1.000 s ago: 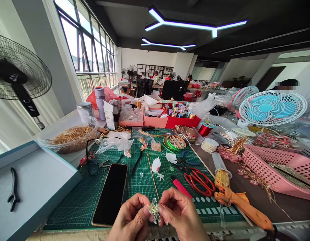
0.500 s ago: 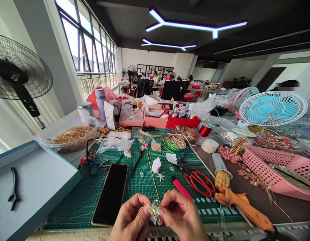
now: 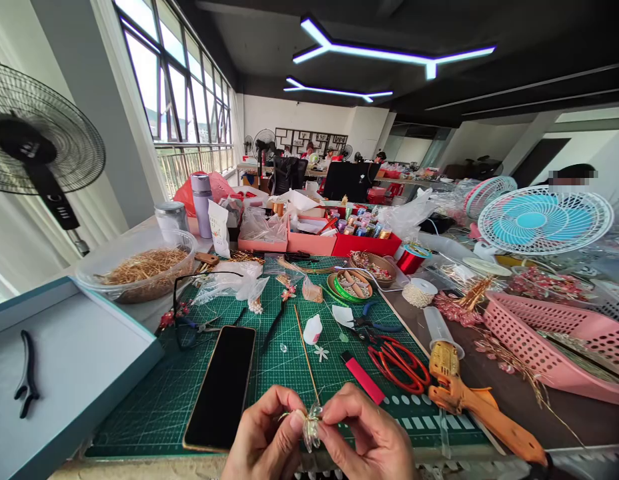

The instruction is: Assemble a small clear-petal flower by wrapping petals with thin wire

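Low at the front edge of the mat, my left hand point(image 3: 270, 432) pinches a small clear-petalled flower ornament point(image 3: 311, 432) between thumb and forefinger. From the other side my right hand point(image 3: 365, 432) is closed at the ornament's edge, thumb and forefinger together; a fine wire seems to run there, too thin to follow. A thin brown stick point(image 3: 305, 343) lies just beyond the fingers, its near end close to the petals. Past it are a small white bottle point(image 3: 313, 329) and a pale flower piece point(image 3: 321, 353). The fingers partly cover the ornament's centre.
A phone point(image 3: 221, 387) lies left on the green cutting mat point(image 3: 154, 400). To the right are a pink-handled tool point(image 3: 363, 379), red-handled scissors point(image 3: 399, 365) and an orange glue gun point(image 3: 482, 417). Pliers point(image 3: 377, 320), bead bowls point(image 3: 352, 285) and boxes point(image 3: 309, 240) stand farther back.
The flower ornament has turned between my fingers, so its petals show more from the side. My right hand has shifted slightly, and both hands keep their pinch.
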Tool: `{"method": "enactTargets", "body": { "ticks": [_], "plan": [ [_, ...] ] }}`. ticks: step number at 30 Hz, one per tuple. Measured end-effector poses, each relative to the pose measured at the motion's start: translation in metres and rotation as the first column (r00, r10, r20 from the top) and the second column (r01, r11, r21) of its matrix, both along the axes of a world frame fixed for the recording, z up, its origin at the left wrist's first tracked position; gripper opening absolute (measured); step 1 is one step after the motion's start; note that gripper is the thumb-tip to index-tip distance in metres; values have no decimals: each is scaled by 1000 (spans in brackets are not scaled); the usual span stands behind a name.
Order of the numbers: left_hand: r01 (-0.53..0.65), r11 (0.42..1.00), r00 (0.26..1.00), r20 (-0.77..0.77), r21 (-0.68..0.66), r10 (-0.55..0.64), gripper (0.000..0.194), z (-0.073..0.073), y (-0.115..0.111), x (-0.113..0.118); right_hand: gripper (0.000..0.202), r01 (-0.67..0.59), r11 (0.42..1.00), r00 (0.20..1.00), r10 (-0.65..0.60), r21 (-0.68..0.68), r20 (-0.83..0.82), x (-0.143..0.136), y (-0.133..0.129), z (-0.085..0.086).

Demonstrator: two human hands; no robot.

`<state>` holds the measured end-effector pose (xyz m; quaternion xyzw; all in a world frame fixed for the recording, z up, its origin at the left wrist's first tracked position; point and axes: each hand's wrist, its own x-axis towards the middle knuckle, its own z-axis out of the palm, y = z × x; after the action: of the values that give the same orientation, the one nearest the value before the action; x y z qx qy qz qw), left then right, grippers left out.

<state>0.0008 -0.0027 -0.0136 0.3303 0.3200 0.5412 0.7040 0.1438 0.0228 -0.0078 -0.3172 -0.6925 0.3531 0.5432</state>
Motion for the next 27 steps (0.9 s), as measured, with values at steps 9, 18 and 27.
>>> {"method": "enactTargets", "body": {
  "ticks": [9,18,27],
  "plan": [
    [108,990,943,324,-94,-72,33,-11,7,1,13,154,976,987,-161,-151,-30,-21,-9,9],
    [86,991,900,435,-101,-34,32,-22,10,0,11,210,968,975,-217,140,38,-26,-10,2],
    [-91,976,914,372,-197,160,29,-12,5,3,16,158,904,949,-250,398,190,-27,-3,-3]
  ]
}}
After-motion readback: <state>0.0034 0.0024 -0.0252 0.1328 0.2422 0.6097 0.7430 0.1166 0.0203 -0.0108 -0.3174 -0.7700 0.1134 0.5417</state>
